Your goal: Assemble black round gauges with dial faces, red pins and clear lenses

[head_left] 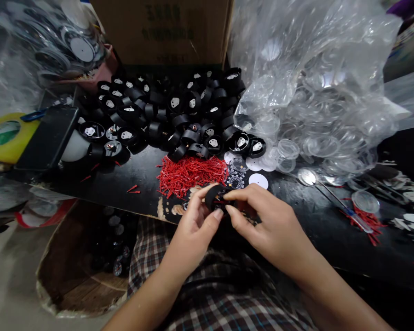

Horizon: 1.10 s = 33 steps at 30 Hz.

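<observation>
My left hand [196,220] grips a round black housing [212,196] at the table's front edge, with its fingers and thumb around the rim. From the right, my right hand [262,214] meets the same housing, thumb and forefinger pinched at its open face; a bit of red shows there, and whatever the fingertips hold is too small to make out. Just behind the hands lies a pile of red pointers [189,174]. Beside the pile are a dark printed dial [235,179] and a white disc [258,180].
Many black housings [155,128] are heaped behind the red pile. A plastic bag of clear covers [317,115] fills the right, near a screwdriver [345,207]. A phone [48,138] lies left. Below stands a bin [65,271]; behind, a cardboard box [165,32].
</observation>
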Motion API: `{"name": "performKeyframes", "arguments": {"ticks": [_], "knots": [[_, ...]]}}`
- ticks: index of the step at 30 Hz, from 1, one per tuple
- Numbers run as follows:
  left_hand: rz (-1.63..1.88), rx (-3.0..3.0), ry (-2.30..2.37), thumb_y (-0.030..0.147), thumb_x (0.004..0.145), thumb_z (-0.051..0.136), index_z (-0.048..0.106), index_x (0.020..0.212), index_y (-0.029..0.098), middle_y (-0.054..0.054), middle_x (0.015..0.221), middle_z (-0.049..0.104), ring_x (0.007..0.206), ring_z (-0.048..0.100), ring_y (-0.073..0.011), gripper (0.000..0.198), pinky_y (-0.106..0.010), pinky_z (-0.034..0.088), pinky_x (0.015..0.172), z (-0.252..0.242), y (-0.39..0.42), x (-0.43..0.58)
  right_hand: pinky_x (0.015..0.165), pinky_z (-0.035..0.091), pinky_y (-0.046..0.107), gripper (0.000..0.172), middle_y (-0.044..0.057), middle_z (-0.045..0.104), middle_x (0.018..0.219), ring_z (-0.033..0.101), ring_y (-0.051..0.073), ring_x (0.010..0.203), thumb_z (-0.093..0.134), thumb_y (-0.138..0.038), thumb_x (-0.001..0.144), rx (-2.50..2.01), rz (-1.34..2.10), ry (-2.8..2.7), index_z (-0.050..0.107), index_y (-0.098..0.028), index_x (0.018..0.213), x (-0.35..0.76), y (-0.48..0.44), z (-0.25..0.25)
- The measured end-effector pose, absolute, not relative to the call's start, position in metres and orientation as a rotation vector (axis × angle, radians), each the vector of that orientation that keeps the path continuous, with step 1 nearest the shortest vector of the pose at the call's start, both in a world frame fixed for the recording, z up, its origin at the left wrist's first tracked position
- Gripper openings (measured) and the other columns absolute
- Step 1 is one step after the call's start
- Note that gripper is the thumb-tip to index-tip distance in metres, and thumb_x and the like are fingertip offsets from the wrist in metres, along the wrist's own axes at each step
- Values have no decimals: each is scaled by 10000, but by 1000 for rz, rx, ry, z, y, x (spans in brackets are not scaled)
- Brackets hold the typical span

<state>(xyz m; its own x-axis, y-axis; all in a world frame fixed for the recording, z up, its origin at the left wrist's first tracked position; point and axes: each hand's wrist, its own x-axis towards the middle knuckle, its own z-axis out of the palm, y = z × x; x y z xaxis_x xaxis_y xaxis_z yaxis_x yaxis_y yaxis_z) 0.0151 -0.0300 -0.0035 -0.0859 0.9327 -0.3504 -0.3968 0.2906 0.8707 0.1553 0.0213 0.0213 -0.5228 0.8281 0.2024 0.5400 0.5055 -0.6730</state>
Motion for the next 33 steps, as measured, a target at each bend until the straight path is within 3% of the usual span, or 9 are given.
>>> {"name": "performKeyframes", "arguments": {"ticks": [4, 8, 11, 15, 17, 18, 21, 27, 33], "knots": [[1201, 600, 1181, 341, 850, 616, 582, 1249, 336, 14, 1359, 572, 1326, 437, -215, 401, -325, 347, 1101, -5, -34, 15, 679, 391, 325, 100, 51, 615, 764, 534, 175, 711, 508, -131, 880, -975, 467, -2414, 608, -134, 880, 153, 27, 20], [1222, 373, 1322, 460, 796, 650, 669, 1146, 336, 19, 1368, 573, 1386, 345, -264, 371, -385, 293, 1143, -6, -39, 24, 690, 373, 320, 110, 26, 623, 729, 543, 161, 690, 499, -114, 852, -1026, 469, -2382, 582, -156, 794, 144, 24, 23], [1222, 196, 1364, 504, 792, 630, 675, 1139, 339, 0, 1338, 600, 1369, 369, -297, 386, -428, 351, 1109, -7, -40, 31, 666, 375, 291, 100, -12, 606, 658, 527, 127, 616, 528, -104, 809, -1198, 606, -2284, 559, -164, 735, 138, 22, 27], [1245, 338, 1283, 437, 806, 645, 633, 1199, 352, 12, 1381, 562, 1337, 425, -272, 403, -395, 365, 1106, -14, -35, 33, 625, 394, 246, 96, -44, 618, 637, 534, 103, 576, 566, -146, 834, -1208, 887, -2207, 602, -187, 756, 159, 38, 30], [1280, 332, 1209, 426, 809, 645, 635, 1199, 300, -28, 1364, 577, 1280, 495, -284, 410, -427, 387, 1092, -18, -30, 32, 654, 427, 245, 122, -14, 657, 746, 585, 122, 664, 532, -216, 882, -1231, 820, -2133, 638, -202, 825, 183, 60, 26], [1301, 305, 1178, 434, 816, 633, 624, 1212, 272, -55, 1341, 594, 1235, 539, -293, 427, -454, 404, 1077, -20, -27, 32, 704, 441, 274, 144, 23, 667, 847, 601, 152, 751, 510, -241, 897, -1367, 598, -2029, 646, -198, 885, 195, 74, 21], [1316, 220, 1155, 440, 807, 644, 589, 1244, 214, -107, 1274, 634, 1135, 614, -302, 494, -496, 433, 1045, -24, -21, 33, 813, 432, 402, 209, 127, 622, 1058, 587, 265, 934, 605, -233, 802, -1678, 193, -2029, 647, -160, 992, 226, 111, 5], [1293, 206, 1109, 402, 806, 664, 611, 1191, 199, -99, 1290, 623, 1185, 578, -285, 439, -461, 464, 1028, -23, -21, 34, 772, 460, 354, 159, 89, 638, 924, 598, 202, 803, 489, -202, 852, -1649, 186, -2047, 632, -157, 906, 246, 124, -6], [1290, 223, 1082, 386, 814, 661, 624, 1176, 191, -106, 1270, 634, 1204, 559, -293, 414, -452, 485, 1002, -27, -20, 32, 821, 441, 441, 311, 131, 654, 1074, 602, 220, 781, 586, -353, 829, -1742, 219, -2057, 636, -160, 1068, 246, 126, -6]]}}
